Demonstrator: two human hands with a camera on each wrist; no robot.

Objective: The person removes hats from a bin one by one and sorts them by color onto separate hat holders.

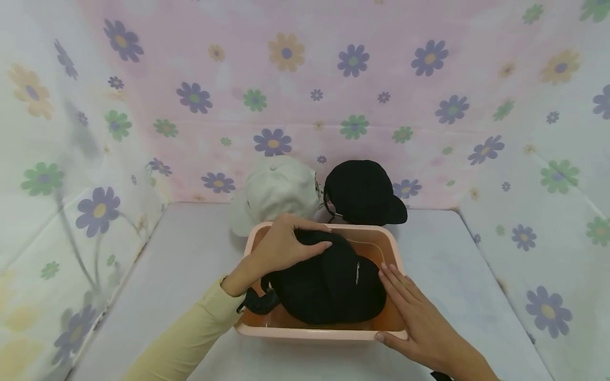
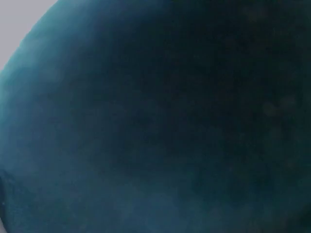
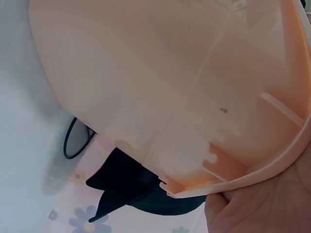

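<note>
A black cap sits in a peach plastic bin, a small pale mark on its front and its strap at the bin's left side. My left hand grips the cap's upper part, thumb on its near side and fingers over the back. Dark cloth fills most of the left wrist view. At the bin's right end, my right hand rests with straight fingers along the rim and the thumb at the front corner. The right wrist view shows its palm against the rim, beside the bin's outer wall.
Behind the bin stand a white cap and another black cap, side by side. The white table is enclosed by flower-patterned cloth walls.
</note>
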